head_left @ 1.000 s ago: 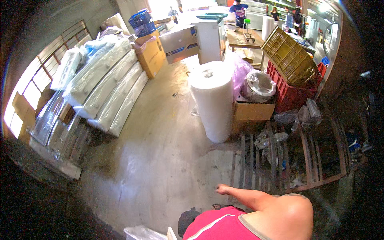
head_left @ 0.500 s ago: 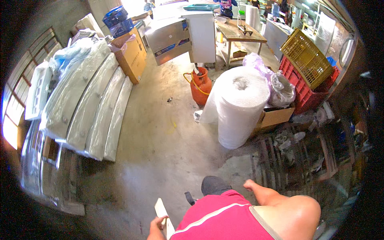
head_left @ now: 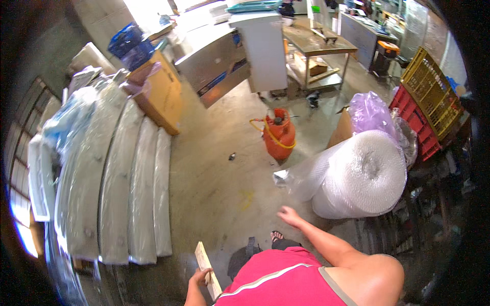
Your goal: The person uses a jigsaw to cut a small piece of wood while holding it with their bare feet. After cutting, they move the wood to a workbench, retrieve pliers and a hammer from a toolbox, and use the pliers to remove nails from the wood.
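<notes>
down low, the left hand (head_left: 198,278) grips a pale wooden strip (head_left: 207,269), flat and narrow, light tan with square-cut ends, tilted so its upper end points up and away over the concrete floor (head_left: 214,183). its fingers are curled round the strip's middle part, beside the pink shirt (head_left: 278,283). the right hand (head_left: 289,215) is held out in front, loosely open with fingers spread a little, holding nothing and touching nothing. just beyond it stands a big bubble wrap roll (head_left: 365,176) with a loose end hanging toward the floor. an orange gas cylinder (head_left: 278,135) stands farther off, and wrapped white panels (head_left: 127,183) lie at the left.
</notes>
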The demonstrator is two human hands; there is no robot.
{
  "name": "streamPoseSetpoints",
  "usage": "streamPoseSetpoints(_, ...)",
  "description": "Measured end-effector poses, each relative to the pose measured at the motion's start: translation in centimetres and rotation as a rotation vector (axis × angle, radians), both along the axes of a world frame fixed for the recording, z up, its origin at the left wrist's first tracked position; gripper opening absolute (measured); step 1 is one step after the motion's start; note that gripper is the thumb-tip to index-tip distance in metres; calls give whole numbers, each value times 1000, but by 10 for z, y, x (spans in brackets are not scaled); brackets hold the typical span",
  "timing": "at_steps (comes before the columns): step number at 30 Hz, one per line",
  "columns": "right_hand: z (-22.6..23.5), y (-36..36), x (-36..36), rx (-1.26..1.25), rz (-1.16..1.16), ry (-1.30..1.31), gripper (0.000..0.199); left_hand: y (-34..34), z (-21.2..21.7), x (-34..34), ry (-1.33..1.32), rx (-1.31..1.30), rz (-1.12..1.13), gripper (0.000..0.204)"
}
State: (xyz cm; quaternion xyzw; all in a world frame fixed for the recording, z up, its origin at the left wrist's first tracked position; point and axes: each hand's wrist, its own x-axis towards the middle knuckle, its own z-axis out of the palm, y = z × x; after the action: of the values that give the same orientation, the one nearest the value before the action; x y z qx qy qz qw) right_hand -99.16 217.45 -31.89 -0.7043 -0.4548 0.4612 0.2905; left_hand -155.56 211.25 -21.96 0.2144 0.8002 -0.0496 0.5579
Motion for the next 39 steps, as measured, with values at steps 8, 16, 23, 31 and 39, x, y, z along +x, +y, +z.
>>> streamPoseSetpoints(8,463,295,-28,1111,443,856,23,225,-66,-30,-35,-120,-97,116)
streamPoseSetpoints(16,600,463,-90,1912,2,1247,40,591,-77,7,-28,-157,-448,118)
streamPoseSetpoints(23,565,641,-15,2062,-130,1079,29,938,-43,208,-30,146,-1077,117)
streamPoseSetpoints(31,530,825,107,2181,120,856,15,1132,40,454,-245,532,-1416,125)
streamPoseSetpoints(39,317,931,208,611,-330,-216,16,1249,48,671,-814,844,-1435,138)
